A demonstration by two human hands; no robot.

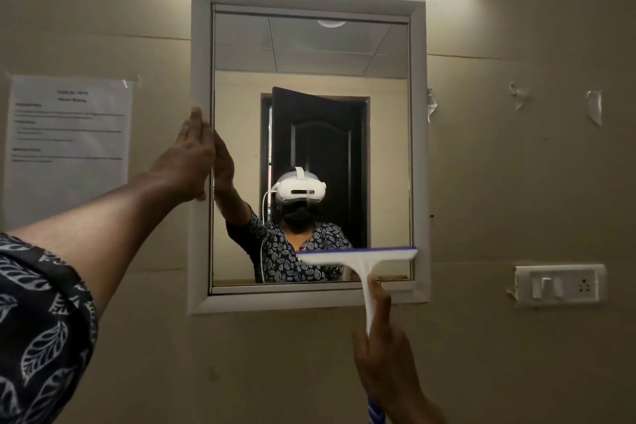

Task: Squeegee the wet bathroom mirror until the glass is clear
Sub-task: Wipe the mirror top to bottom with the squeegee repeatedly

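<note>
Two hands share the job: left hand (192, 155), fingers straight, braces the mirror (309, 52) at its left frame, likely for steadiness; right hand (382, 354) grips the squeegee (358, 256), blade low-right on the glass.

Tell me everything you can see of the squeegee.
The squeegee is T-shaped and looks like white plastic, with a purple strip along the top edge of its wide head. The head lies nearly level across the lower right corner of the mirror, its right end reaching the frame; whether it touches the glass cannot be told. It is slightly blurred. The handle runs down into the right hand, which grips it; a blue-striped end shows below the hand.
</note>
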